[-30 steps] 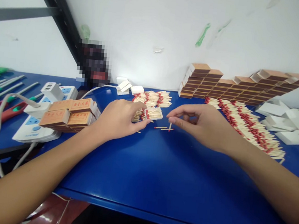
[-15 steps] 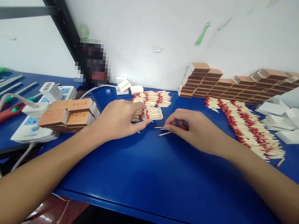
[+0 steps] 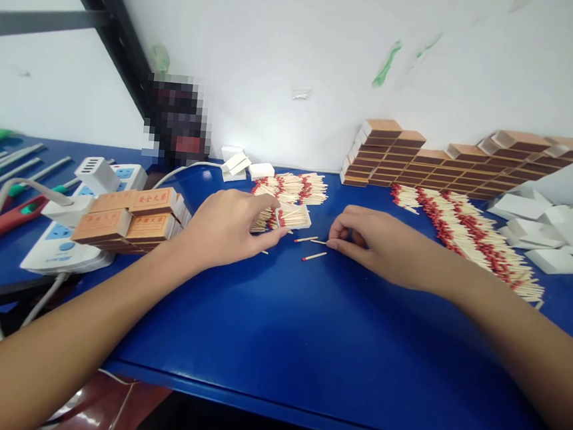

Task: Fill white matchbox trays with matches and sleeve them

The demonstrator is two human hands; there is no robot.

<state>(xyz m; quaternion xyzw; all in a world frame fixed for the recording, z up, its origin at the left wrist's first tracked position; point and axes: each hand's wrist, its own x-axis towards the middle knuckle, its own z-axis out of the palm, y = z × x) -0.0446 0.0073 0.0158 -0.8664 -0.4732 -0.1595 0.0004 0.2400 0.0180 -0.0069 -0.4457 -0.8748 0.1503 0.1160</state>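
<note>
My left hand (image 3: 232, 227) is closed around the left end of a small white matchbox tray (image 3: 308, 219), its thumb and fingers on either side. Red-tipped matches (image 3: 294, 216) lie inside the tray. To the right, my right hand (image 3: 371, 246) has thumb and forefinger pinched at the plain end of a single match (image 3: 319, 242). Two loose matches, one (image 3: 306, 239) beside it and another (image 3: 314, 256) nearer me, rest on the blue table (image 3: 276, 334). Behind the tray spreads a pile of matches (image 3: 291, 187), partly hidden by my left hand.
Stacked matchboxes (image 3: 436, 164) stand along the wall. A long row of matches (image 3: 480, 238) and white empty trays (image 3: 561, 229) lie right. More matchboxes (image 3: 128, 218) sit left by a power strip (image 3: 70, 249) with cables. Screwdriver-like tools (image 3: 5, 217) lie far left.
My right hand has shifted slightly right, exposing more of the loose matches by its fingertips. My left hand and the tray stay almost where they were.
</note>
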